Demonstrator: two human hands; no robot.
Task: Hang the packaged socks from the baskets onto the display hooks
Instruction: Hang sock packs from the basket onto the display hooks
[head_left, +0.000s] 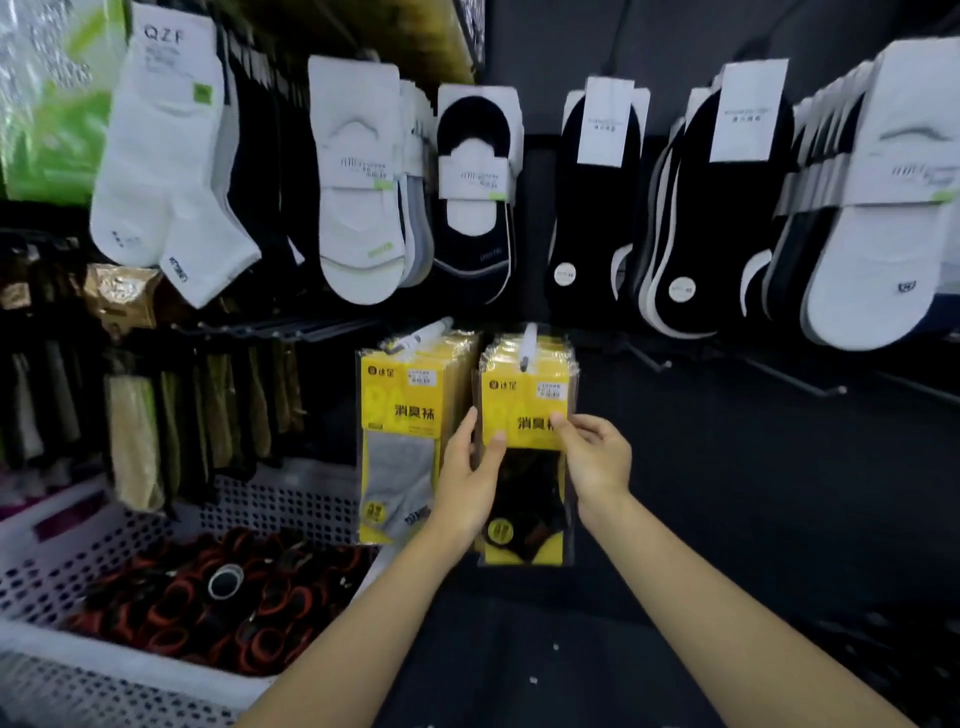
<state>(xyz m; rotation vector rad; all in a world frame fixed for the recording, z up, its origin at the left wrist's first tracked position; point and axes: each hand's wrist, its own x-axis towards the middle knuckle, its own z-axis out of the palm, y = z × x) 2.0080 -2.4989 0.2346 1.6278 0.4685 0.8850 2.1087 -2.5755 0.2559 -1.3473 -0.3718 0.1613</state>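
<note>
- At centre, on white display hook (529, 345): yellow-carded clear pack of black socks (523, 415), printed "消臭袜"; left hand (467, 478) and right hand (595, 462) fingers pinch its side edges.
- Upper left: white ankle socks (166, 156) labelled "QZF".
- Lower left: white perforated plastic basket (104, 660).

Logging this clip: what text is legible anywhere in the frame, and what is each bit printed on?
"QZF": card of the white socks, top left.
"消臭袜": yellow pack of grey socks.
"消臭", the rest hidden by the right hand: yellow pack of black socks.
Small print on packs and the other sock cards: too blurred to read.
</note>
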